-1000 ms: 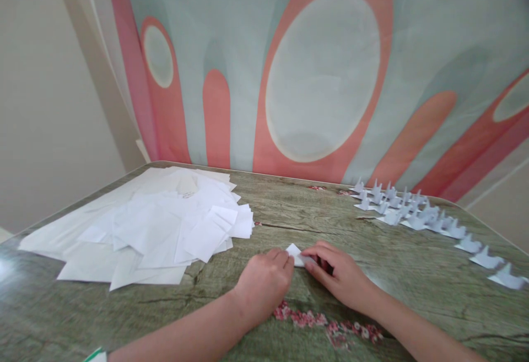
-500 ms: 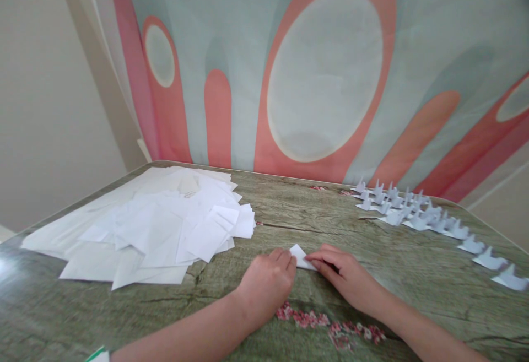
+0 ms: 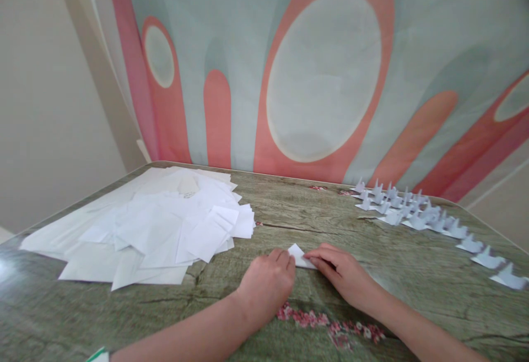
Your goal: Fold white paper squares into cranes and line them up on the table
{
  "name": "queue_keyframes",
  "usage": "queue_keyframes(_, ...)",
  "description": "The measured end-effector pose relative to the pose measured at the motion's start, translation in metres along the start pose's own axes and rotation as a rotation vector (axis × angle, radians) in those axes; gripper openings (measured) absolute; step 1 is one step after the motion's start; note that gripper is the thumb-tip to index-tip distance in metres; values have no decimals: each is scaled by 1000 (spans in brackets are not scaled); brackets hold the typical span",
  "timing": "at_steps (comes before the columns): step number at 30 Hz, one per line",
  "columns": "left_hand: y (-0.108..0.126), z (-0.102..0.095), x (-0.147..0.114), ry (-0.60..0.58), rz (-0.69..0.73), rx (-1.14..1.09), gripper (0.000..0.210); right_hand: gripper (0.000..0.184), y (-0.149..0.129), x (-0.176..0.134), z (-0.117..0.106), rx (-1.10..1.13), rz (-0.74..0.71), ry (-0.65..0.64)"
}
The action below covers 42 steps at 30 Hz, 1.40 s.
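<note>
A small folded piece of white paper (image 3: 296, 253) lies on the wood-patterned table between my hands, one pointed corner showing at the top. My left hand (image 3: 270, 279) has its fingers curled onto the paper's left side and hides that part. From the right, my right hand (image 3: 336, 269) pinches the paper's other side, thumb and index finger close together at its edge. Rows of folded white paper cranes (image 3: 417, 219) stand along the right side of the table.
A wide, loose pile of white paper sheets (image 3: 157, 224) covers the table's left side. Pink printed blossoms (image 3: 306, 318) mark the tabletop (image 3: 231, 318) near my wrists. Behind the table's far edge rises a wall covering (image 3: 326, 75) with orange shapes.
Almost nothing differs. Both hands stay on the folded paper, and the whole view has shifted very slightly.
</note>
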State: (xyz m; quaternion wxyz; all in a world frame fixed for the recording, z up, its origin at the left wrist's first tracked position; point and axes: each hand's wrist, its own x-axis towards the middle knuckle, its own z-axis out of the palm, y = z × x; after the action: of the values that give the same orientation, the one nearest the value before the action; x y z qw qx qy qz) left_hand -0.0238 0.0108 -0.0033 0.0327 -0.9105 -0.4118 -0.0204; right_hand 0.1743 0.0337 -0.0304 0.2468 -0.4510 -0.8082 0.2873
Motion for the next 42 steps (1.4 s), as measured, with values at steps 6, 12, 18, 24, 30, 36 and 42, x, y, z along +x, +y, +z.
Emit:
queue_keyframes(6, -1, 1, 1, 6, 6, 11, 20, 26, 0, 1, 0, -7, 6, 3)
queue_keyframes(12, -1, 0, 1, -2, 14, 27, 19, 27, -5, -1, -2, -40, -6, 1)
queue_keyframes(18, 0, -1, 0, -6, 18, 44, 19, 24, -10, -3, -2, -135, -126, 53)
queue_keyframes(24, 1, -2, 0, -1, -14, 47, 22, 30, -11, -4, 3, -357, -191, 24)
queue_keyframes(30, -1, -3, 2, 4, -25, 36, 25, 30, -9, -4, 5, -458, -202, 20)
queue_keyframes(36, -1, -7, 1, 49, -54, 2, 22, 27, -12, -5, 6, -528, -266, 57)
queue_keyframes(42, -1, -12, 1, 41, -73, -33, 20, 29, -14, -5, 7, -563, -363, 59)
